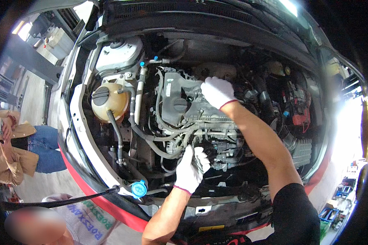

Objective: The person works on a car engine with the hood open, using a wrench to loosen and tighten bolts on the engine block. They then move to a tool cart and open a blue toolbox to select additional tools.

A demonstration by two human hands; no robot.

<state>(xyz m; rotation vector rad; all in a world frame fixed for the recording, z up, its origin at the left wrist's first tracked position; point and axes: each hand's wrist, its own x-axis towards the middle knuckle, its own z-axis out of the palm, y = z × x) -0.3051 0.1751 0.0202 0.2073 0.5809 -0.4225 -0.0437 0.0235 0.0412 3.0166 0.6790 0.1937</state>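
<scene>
I look down into the open engine bay of a red car (110, 206). My left hand (190, 167), in a white glove, reaches low into the front of the bay among grey hoses (163, 141) and connectors, fingers curled; what it grips is hidden. My right hand (217, 92), also white-gloved, rests on the far top edge of the grey engine cover (180, 102), fingers bent over it. Whether it holds anything I cannot tell.
A yellowish coolant tank (106, 102) with a black cap sits at left, and a blue washer-fluid cap (139, 188) near the front edge. A black prop rod (61, 201) crosses lower left. A battery area with red parts (300, 116) lies right. Two other people stand at left.
</scene>
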